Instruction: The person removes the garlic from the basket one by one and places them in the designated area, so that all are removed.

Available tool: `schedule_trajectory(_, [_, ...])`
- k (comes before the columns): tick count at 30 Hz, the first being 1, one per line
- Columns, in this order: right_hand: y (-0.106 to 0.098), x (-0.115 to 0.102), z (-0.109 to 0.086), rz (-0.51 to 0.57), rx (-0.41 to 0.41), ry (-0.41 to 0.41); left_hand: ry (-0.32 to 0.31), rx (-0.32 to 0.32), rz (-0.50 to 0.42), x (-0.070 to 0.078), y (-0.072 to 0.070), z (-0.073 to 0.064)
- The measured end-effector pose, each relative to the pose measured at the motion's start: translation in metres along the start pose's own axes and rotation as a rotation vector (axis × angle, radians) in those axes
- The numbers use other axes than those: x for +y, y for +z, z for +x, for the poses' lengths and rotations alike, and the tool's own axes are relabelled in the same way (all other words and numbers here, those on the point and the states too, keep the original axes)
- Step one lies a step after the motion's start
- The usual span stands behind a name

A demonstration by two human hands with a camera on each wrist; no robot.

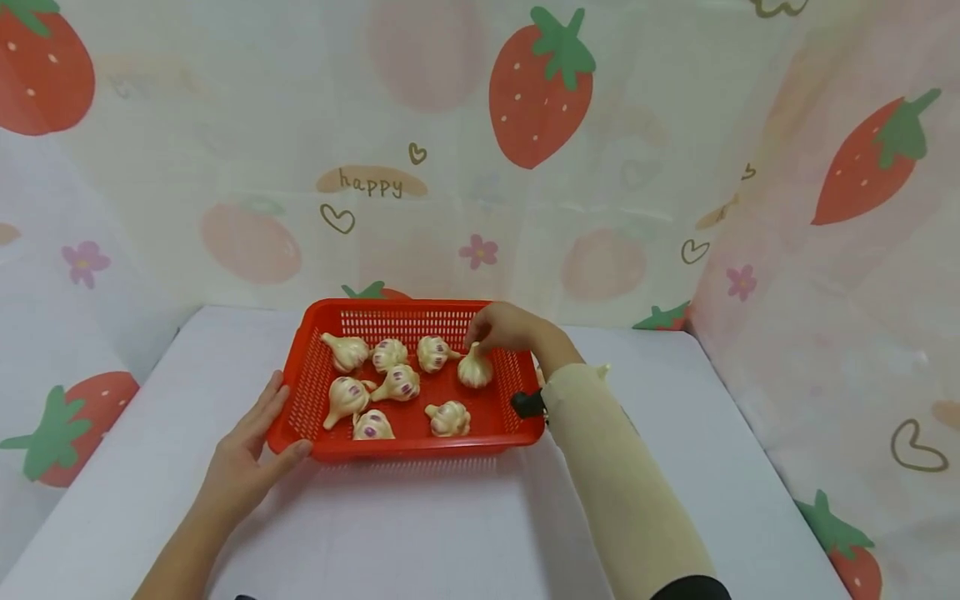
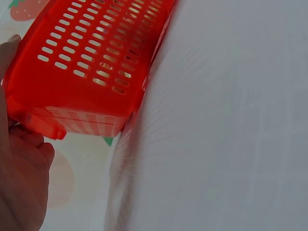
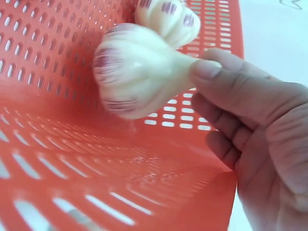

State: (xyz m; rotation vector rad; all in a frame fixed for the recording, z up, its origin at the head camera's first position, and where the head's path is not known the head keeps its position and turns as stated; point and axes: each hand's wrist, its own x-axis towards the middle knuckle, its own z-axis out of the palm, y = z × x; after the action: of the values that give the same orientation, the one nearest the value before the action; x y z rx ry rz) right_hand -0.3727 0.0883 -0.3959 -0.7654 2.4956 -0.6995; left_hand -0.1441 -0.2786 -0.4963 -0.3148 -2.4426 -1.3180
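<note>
A red plastic basket (image 1: 420, 447) with slotted walls stands on the table, with several garlic bulbs inside. My left hand (image 1: 243, 467) grips its left front corner, thumb at the front and the other fingers along the left side; the left wrist view shows fingers (image 2: 33, 139) curled at the rim. Inside the right part of the basket, my right hand (image 1: 506, 327) pinches a garlic bulb (image 3: 137, 72) by its stem between thumb and fingers. The bulb hangs with its round end downward. Close by lies another purple-marked garlic bulb (image 1: 433, 354); a single garlic bulb (image 1: 448, 419) rests near the front wall.
A white cloth covers the table (image 1: 390, 533). Behind it hangs a strawberry-print curtain (image 1: 427, 192), which also runs along both sides. A pale stem tip (image 1: 604, 370) peeks out beyond my right sleeve; the forearm hides what lies there.
</note>
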Motion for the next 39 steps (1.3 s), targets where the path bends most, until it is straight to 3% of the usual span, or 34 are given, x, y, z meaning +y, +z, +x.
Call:
schedule_trajectory(10, [-0.018,-0.026,-0.005,0.066,0.088,-0.107,-0.021,-0.002,0.048,0.003,-0.004,-0.003])
schedule_trajectory(16, [-0.026,-0.042,-0.016,0.045,0.13,-0.167,-0.009,0.002,0.037,0.002,-0.005,-0.003])
schedule_trajectory(26, [-0.037,-0.06,-0.048,0.022,0.343,-0.105,-0.002,0.001,0.034,0.0,-0.002,-0.001])
schedule_trajectory(31, [-0.034,-0.057,-0.066,0.037,0.42,-0.138,0.001,0.003,0.03,0.001,0.0,0.0])
schedule_trajectory(39, [-0.011,-0.046,-0.098,0.157,0.532,-0.127,0.001,0.002,0.043,0.0,0.0,0.0])
